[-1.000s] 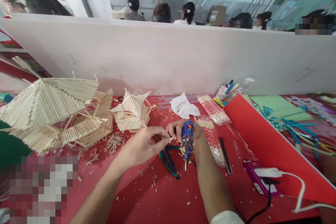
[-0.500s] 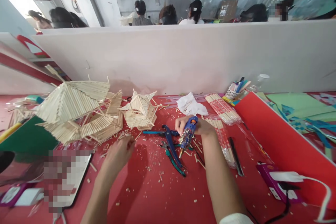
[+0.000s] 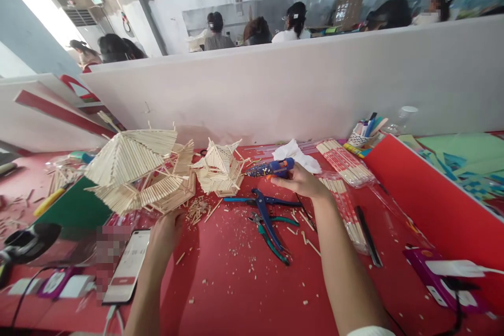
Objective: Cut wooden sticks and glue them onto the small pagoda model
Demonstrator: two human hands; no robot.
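My right hand (image 3: 301, 181) is closed around a blue hot glue gun (image 3: 271, 168), whose nozzle points left at the small wooden-stick pavilion (image 3: 220, 168). Whether the tip touches the pavilion I cannot tell. My left hand (image 3: 167, 231) is low at the front edge of the large stick pavilion (image 3: 134, 168), its fingers curled and partly hidden. What they hold, if anything, does not show. Beneath the glue gun lie blue-handled cutters (image 3: 263, 215) and green-handled pliers (image 3: 268, 241). A small pile of cut stick bits (image 3: 198, 210) sits between the two pavilions.
A phone (image 3: 128, 268) lies left of my left forearm. Packs of sticks (image 3: 346, 163), a white tissue (image 3: 297, 156) and a black marker-like bar (image 3: 368, 236) are at the right. A red board (image 3: 429, 184) leans there beside a purple power strip (image 3: 441, 278). A white partition (image 3: 275, 89) closes the back.
My right hand has swung the glue gun from pointing down over the cutters to pointing left at the small pavilion. My left hand has drawn away from the stick pile toward the large pavilion.
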